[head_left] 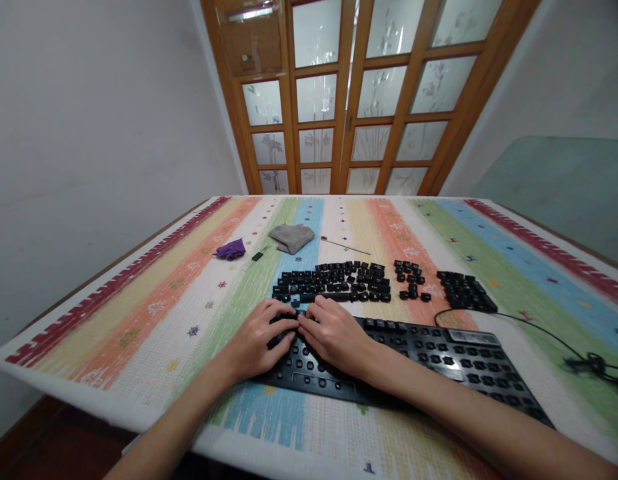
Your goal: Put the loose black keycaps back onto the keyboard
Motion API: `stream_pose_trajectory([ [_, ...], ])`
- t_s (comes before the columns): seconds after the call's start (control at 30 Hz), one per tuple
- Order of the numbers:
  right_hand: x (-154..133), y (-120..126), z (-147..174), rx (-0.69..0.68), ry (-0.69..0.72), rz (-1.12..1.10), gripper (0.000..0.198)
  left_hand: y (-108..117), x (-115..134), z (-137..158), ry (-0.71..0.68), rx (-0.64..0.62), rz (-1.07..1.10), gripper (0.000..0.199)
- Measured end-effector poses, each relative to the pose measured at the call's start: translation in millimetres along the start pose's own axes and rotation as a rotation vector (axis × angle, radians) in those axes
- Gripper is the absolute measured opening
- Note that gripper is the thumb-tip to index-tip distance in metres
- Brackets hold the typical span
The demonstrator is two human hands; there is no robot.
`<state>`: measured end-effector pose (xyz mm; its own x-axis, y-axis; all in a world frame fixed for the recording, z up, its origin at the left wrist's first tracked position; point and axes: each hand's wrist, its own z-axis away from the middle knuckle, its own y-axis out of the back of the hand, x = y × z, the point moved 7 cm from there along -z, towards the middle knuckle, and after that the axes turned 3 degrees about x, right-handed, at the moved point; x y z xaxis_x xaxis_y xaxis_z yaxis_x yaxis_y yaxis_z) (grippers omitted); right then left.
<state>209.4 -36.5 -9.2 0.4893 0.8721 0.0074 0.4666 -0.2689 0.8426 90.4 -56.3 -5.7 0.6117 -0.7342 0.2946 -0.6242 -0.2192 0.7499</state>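
Note:
A black keyboard (423,360) lies on the table, most of its key sockets bare and a few keycaps (383,325) seated along its top row. My left hand (266,333) bends over the keyboard's upper left corner, its fingers curled together. Right beside it, my right hand (333,333) rests on the same corner, and the fingertips of both hands meet there. Whatever sits between the fingertips is hidden. Just beyond the hands, loose black keycaps (333,280) are laid out in rows, including a long space bar (333,297).
More loose keycaps form a small cluster (410,273) and a block (466,291) at right. Further back lie a purple cloth (231,249), a small black-handled tool (259,255), a grey cloth (291,237) and a thin brush (346,246). The keyboard's cable (539,327) trails right.

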Motion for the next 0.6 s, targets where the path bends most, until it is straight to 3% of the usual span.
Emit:
stream_pose_trajectory([
  [0.6,2.0,-0.2,2.6,0.053,-0.064,-0.027,0.023,-0.9,-0.5,-0.2,0.004,0.023,0.01,0.019],
])
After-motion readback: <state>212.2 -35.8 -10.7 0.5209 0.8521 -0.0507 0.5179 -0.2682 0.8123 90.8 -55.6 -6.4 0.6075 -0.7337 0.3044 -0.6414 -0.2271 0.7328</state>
